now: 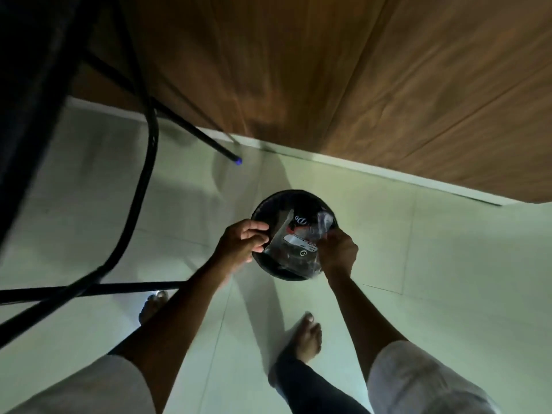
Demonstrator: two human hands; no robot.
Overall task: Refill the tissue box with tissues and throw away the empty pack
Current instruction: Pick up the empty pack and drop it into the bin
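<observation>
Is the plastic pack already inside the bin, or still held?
Still held: both hands, left hand and right hand, grip the plastic pack over the black bin.

Just one head-worn view, aimed steeply down at the tiled floor (418,264) (wide-angle, so edges bend); the round bin (294,201) is seen from above, at arm's reach.

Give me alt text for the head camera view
Both hands, left hand and right hand, hold a clear empty tissue pack over a round black bin on a pale tiled floor, beside a wooden wall.
</observation>
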